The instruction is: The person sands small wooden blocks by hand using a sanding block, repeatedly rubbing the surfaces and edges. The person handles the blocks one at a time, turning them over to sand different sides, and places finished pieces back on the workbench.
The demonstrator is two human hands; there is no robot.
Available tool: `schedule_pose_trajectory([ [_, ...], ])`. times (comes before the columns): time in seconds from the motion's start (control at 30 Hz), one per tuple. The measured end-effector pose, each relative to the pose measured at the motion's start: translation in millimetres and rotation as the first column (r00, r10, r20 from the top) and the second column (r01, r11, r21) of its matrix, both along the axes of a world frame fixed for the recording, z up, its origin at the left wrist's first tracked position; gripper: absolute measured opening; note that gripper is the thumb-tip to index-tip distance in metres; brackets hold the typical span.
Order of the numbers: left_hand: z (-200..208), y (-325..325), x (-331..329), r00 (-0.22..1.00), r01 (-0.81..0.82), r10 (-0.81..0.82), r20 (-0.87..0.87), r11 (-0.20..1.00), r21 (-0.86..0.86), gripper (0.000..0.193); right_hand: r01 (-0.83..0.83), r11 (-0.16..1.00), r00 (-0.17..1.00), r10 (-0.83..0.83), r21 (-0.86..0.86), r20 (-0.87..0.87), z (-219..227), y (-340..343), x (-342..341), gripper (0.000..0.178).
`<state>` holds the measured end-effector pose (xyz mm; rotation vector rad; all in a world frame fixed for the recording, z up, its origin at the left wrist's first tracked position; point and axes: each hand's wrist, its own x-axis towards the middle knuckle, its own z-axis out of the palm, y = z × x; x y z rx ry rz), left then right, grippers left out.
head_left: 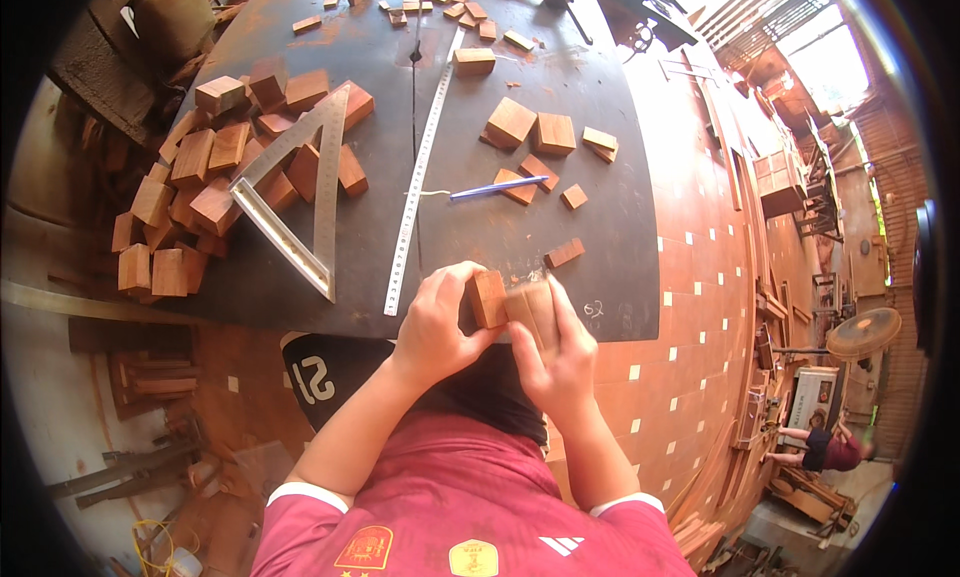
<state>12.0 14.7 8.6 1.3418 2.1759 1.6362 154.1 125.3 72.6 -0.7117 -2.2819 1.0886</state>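
My left hand (436, 320) is closed around a reddish-brown wooden block (488, 299), held upright at the near edge of the dark table. Close beside it, my right hand (562, 355) grips a paler, slightly blurred wooden block (532, 312). The two blocks are side by side; whether they touch I cannot tell. Just beyond my right hand lies a small dark-red wood piece (565, 253). Farther up the table, a blue pen (499, 187) rests across a wood offcut (517, 188).
A metal triangle square (325, 207) leans over a heap of wooden blocks (192, 160) on the left. A long white ruler (405, 239) runs up the table's middle. More blocks (511, 123) and offcuts lie beyond. Another person (832, 449) is far off at right, near a fan (864, 334).
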Motion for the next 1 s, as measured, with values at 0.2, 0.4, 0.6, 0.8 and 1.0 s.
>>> schedule_pose_trajectory([
  [0.2, 1, -1, 1, 1.000, -0.010, 0.010, 0.012, 1.000, -0.028, 0.074, -0.008, 0.995, 0.999, 0.011, 0.104, -0.035, -10, 7, -16, 0.069],
  [0.4, -2, -1, 1, 1.000, 0.001, 0.000, 0.014, 1.000, -0.019, 0.074, -0.061, 0.990, 0.998, 0.059, 0.128, 0.020, 5, -13, 15, 0.073],
  [0.6, -4, 1, -1, 0.999, -0.023, 0.024, -0.028, 1.000, 0.006, 0.069, -0.046, 0.992, 0.997, 0.052, 0.118, -0.051, 1, 4, -33, 0.068],
  [0.8, -3, -1, 1, 1.000, -0.007, 0.007, 0.010, 1.000, 0.011, 0.073, -0.014, 0.997, 1.000, 0.013, -0.073, -0.021, 4, -4, 4, 0.067],
  [1.0, 0, -1, 2, 0.999, -0.016, 0.017, 0.048, 1.000, -0.023, 0.073, 0.035, 0.997, 0.999, -0.037, -0.075, -0.024, -1, 6, -23, 0.064],
])
